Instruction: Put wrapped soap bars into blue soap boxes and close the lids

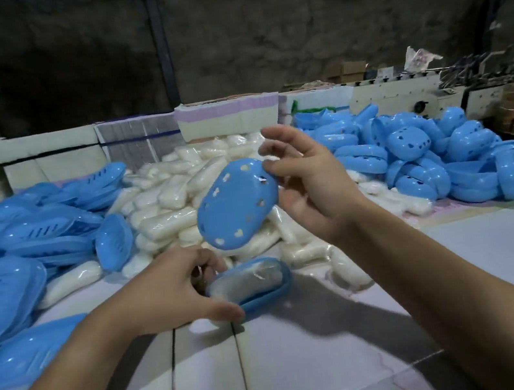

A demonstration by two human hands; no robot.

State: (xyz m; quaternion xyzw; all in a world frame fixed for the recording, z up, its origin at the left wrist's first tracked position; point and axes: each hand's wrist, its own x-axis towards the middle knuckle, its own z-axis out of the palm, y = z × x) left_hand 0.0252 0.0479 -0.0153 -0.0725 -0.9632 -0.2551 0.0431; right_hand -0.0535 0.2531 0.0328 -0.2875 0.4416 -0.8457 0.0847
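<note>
Left hand [176, 288] grips the near end of a blue box base [258, 291] on the white table [309, 356], thumb under its rim. A wrapped soap bar [246, 281] lies inside the base. Blue lid [236, 203] is raised, tilted, at 12 o'clock from the base; right hand [307, 179] pinches the lid's edge at its 2 o'clock side, other fingers spread. Heap of wrapped soaps [180, 190] behind. Stacked bases [18, 241] at 9 o'clock, piled lids [428, 149] at 2 o'clock.
</note>
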